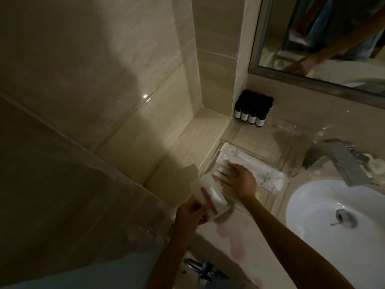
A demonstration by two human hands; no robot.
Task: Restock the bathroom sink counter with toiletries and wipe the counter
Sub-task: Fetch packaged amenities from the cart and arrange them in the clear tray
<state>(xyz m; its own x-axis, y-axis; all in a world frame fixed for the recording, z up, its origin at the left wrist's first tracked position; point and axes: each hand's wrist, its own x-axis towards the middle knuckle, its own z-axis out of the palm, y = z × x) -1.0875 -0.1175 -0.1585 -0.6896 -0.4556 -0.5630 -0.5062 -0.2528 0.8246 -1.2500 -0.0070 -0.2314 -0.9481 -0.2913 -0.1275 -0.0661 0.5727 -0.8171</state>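
Note:
My left hand [190, 214] grips a small stack of white toiletry packets [210, 198], held just above the counter's left end. My right hand [239, 180] reaches into a clear acrylic tray [291, 163] and rests its straight fingers on the white sachets [260, 173] that lie inside it. Several dark amenity bottles [253, 110] with white labels stand in the back corner of the counter [241, 222].
A white sink basin [312, 230] with a metal drain lies at the right. Behind it stands a chrome faucet [337, 161]. A framed mirror [312, 49] hangs above. Tiled walls close in on the left. A dark metal fitting [200, 268] sits below the counter edge.

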